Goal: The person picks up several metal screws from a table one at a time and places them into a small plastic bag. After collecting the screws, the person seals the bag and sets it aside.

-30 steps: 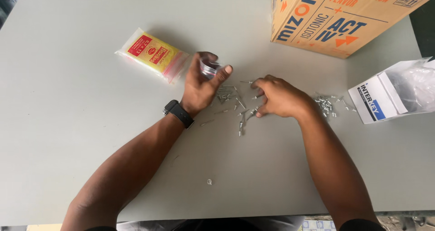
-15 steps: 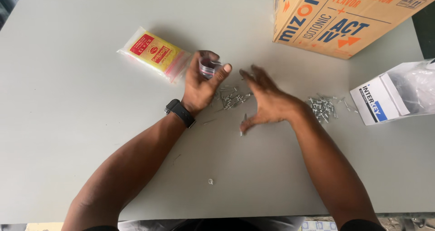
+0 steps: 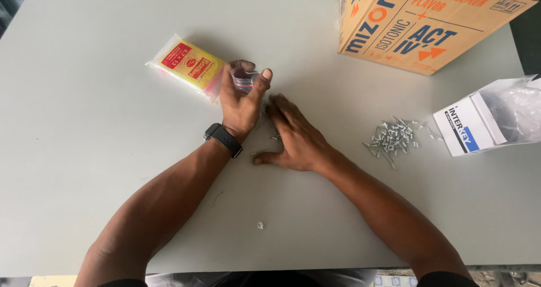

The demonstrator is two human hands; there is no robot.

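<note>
Grey and matte, the table (image 3: 101, 168) fills nearly the whole view, with a cardboard box (image 3: 417, 25) at one o'clock and a small white carton (image 3: 470, 126) with clear plastic spilling from it at three o'clock.

Your left hand (image 3: 239, 104) is pinched around a small clear bag (image 3: 245, 79), thumb and fingers holding its mouth just above the table at about twelve o'clock from your wrists. Your right hand (image 3: 296, 138) lies flat and spread, palm down, gripping nothing; it covers a little heap of small metal fasteners (image 3: 274, 136), of which only a few show at its edge, right beside your left palm.

To do this gathering well, you would likely keep the bag's mouth wide and low, tipped toward the flat hand, and sweep the pieces in one short push instead of picking them singly. Keep the fingers of the flat hand closed together so nothing slips between them, and steady the bag so it does not fold shut.

By count: one cardboard box, one white carton, one yellow-and-red labelled packet (image 3: 189, 66) at eleven o'clock touching your left fingers, one clear bag, one black wristwatch (image 3: 224, 139) on your left wrist. One larger loose pile of fasteners (image 3: 391, 138) lies at three o'clock, well apart from your hands; its pieces are too small and tangled to count. One stray piece (image 3: 260, 225) sits alone at six o'clock.
</note>
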